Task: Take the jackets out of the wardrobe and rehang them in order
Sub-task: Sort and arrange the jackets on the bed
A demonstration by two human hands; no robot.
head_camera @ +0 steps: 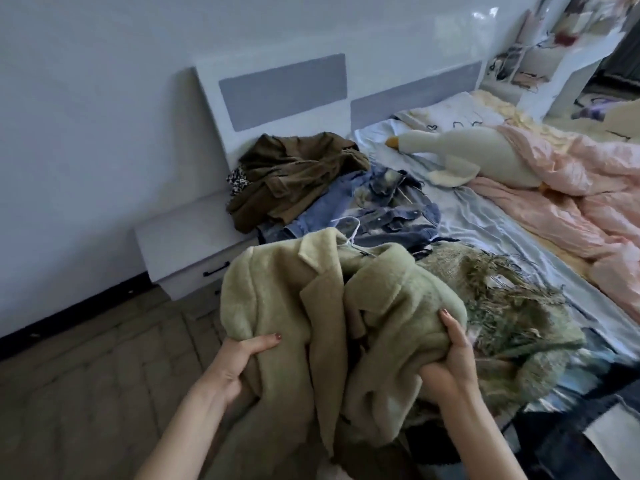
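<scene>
Two hands gripped a pale green fleece coat (298, 306) above the bed's edge: the left hand (239, 358) clutched its left front, the right hand (450, 358) bunched its right side. Brown (294, 174) and denim (346, 209) jackets lay heaped on the bed (485, 230) behind.

Fuzzy fleece coat (277, 292), glossy headboard (207, 81)

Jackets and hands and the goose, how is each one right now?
Green coat: on its hanger, held by both hands.
Left hand: gripping the coat.
Right hand: gripping the coat.
Brown jacket: crumpled on the bed.
Denim jacket: lying on the bed.
Goose: lying down.
</scene>
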